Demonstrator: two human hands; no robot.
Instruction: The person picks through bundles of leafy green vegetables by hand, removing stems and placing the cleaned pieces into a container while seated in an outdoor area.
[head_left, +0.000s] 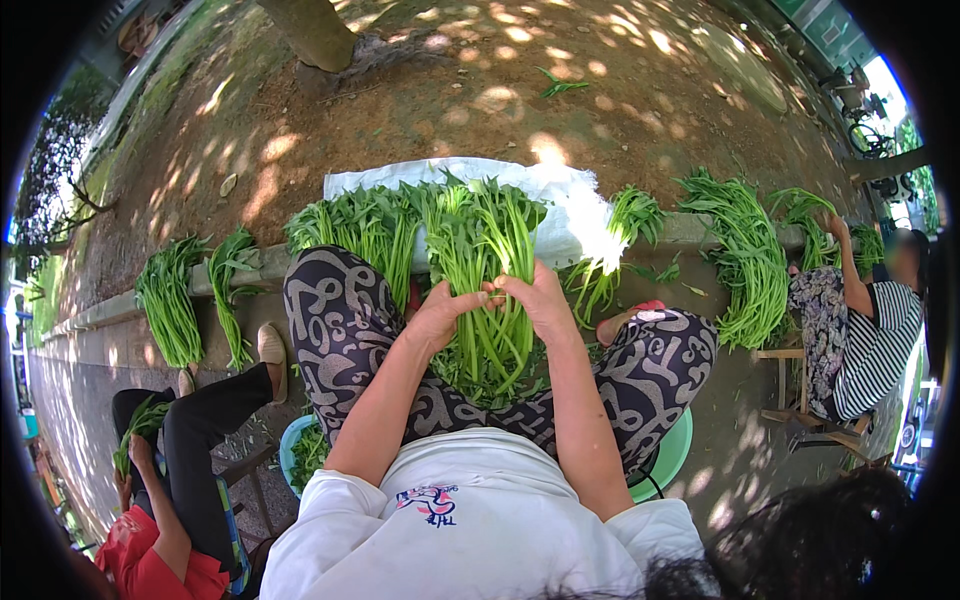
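Note:
Between my knees I hold a thick bunch of long-stemmed leafy greens (485, 345) upright, its leaves at the far end and its stems toward me. My left hand (442, 308) is closed on the bunch's left side. My right hand (540, 302) grips it from the right, and the thumbs come close together across the stems. Just beyond, more greens (350, 225) lie on a white woven sack (345, 182) over the curb. A smaller bundle (630, 225) rests at the sack's right end. What my fingers do behind the stems is hidden.
Stone curb (265, 262) runs across in front, with bundles at left (168, 310) and right (745, 270). A blue basin (287, 445) and a green basin (675, 455) flank my legs. Co-workers sit at left (165, 540) and right (885, 330). A tree trunk (315, 35) stands beyond.

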